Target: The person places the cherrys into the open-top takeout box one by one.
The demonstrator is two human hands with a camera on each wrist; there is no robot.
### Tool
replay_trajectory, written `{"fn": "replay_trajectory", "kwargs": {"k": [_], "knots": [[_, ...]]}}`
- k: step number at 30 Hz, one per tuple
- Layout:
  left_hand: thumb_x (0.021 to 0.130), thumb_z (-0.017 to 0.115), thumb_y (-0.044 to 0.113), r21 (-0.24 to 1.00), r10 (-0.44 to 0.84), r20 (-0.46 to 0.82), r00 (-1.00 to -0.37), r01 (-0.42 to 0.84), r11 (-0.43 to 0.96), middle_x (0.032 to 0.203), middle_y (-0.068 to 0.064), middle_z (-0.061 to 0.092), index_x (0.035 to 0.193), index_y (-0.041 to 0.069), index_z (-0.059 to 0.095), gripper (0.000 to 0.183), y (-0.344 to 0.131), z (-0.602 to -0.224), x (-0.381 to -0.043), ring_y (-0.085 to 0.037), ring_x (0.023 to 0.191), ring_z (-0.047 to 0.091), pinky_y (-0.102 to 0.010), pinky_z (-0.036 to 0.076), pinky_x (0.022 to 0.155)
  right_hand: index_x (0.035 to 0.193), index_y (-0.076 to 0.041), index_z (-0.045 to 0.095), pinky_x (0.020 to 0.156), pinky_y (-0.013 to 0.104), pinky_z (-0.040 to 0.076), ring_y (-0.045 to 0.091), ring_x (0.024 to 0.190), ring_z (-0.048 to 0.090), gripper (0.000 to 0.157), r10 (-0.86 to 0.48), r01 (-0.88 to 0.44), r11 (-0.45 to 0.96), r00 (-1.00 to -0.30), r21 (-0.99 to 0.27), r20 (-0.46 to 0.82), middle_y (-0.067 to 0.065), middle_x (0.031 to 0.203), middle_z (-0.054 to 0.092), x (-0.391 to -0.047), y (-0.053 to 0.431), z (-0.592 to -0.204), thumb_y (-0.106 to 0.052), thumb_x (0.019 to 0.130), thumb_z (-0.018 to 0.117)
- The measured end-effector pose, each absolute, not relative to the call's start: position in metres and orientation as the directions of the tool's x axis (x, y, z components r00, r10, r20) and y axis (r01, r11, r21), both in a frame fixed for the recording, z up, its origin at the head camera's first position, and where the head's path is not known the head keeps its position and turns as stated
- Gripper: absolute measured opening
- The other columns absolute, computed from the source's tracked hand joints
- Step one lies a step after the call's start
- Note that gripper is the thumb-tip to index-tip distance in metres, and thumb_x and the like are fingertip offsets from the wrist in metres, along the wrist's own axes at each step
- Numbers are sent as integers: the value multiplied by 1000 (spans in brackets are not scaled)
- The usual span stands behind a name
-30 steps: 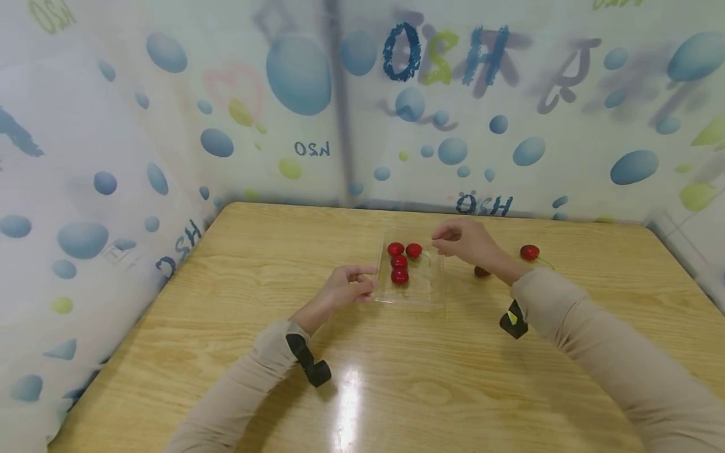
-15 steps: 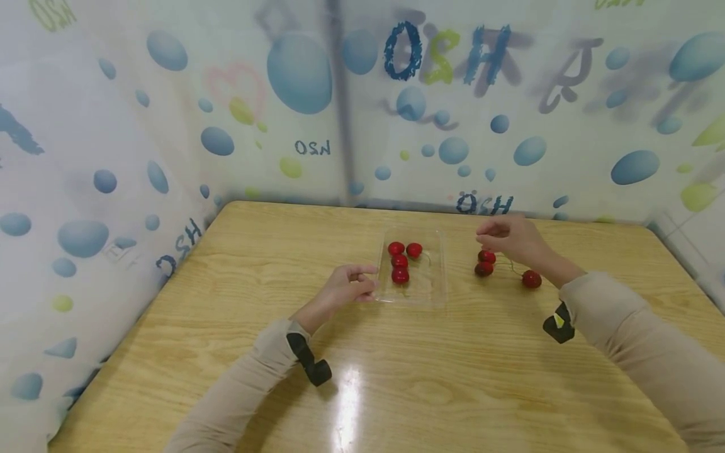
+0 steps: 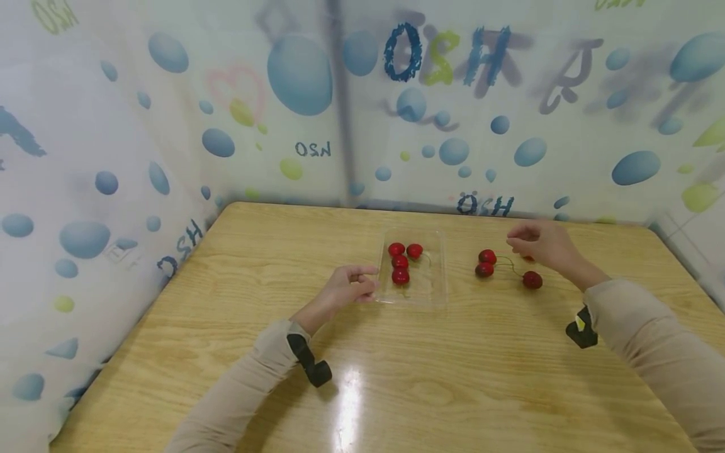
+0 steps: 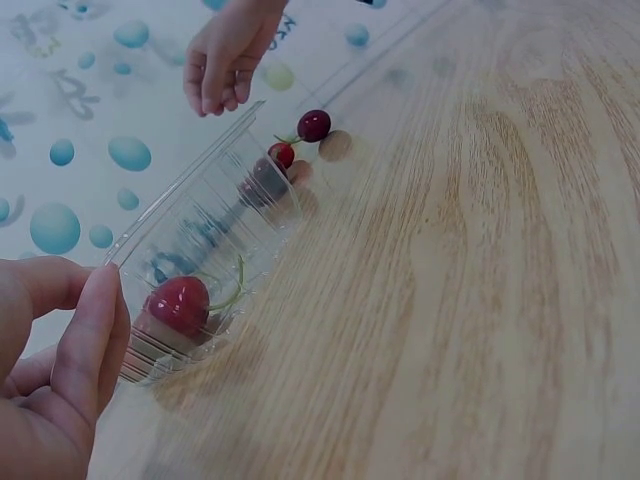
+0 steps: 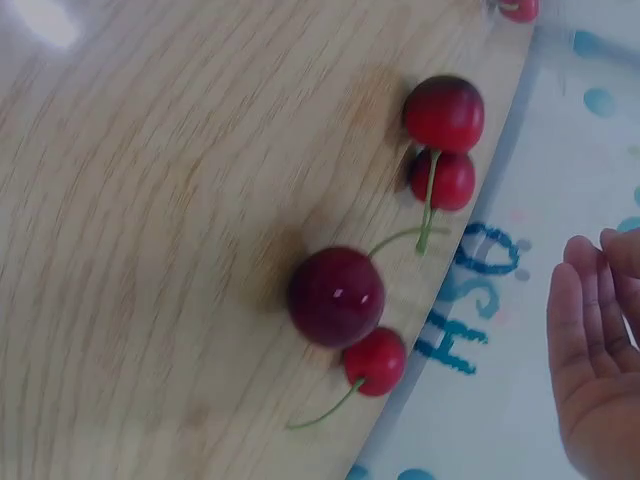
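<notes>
Wooden table, clear tray, four loose cherries

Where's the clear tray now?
Head view: the clear tray sits on the table, right of the left hand, which pinches its rim, and left of the loose cherries.

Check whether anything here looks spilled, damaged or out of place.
Nothing stands out: four cherries sit inside the clear tray, which the left hand holds, and four loose cherries lie on the table.

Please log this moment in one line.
left hand: pinches clear tray | tray: four cherries | right hand: seemingly empty, near loose cherries | loose cherries: four
</notes>
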State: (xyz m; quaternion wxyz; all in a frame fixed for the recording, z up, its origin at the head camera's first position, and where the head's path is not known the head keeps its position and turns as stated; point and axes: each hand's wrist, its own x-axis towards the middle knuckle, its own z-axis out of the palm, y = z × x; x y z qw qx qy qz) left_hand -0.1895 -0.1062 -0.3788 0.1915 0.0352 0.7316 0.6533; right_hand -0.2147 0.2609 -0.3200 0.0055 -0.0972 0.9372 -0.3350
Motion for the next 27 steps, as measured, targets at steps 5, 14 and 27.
{"fn": "replay_trajectory", "kwargs": {"k": [5, 14, 27], "knots": [[83, 60, 1, 969, 302, -235, -924, -199, 145, 80, -9, 52, 118, -4, 51, 37, -106, -378, -189, -14, 66, 59, -25, 54, 67, 101, 0, 59, 59, 27, 47, 17, 77, 56, 32, -157, -170, 781, -985, -601, 75, 16, 93, 62, -216, 279, -326, -29, 88, 55], [83, 59, 1, 968, 302, -241, -922, -206, 144, 79, -9, 51, 118, -4, 51, 37, -106, -378, -189, -14, 65, 58, -25, 54, 67, 107, 6, 55, 61, 35, 53, 25, 75, 60, 37, -127, -125, 768, -991, -628, 42, 24, 96, 59, -216, 309, -340, -27, 89, 54], [83, 59, 1, 970, 304, -230, -924, -194, 145, 80, -9, 52, 119, -4, 50, 37, -106, -377, -188, -14, 66, 58, -25, 54, 67, 110, 12, 50, 66, 29, 54, 2, 70, 57, 40, -88, -54, 709, -996, -704, -12, 23, 98, 58, -216, 333, -360, -23, 90, 52]]}}
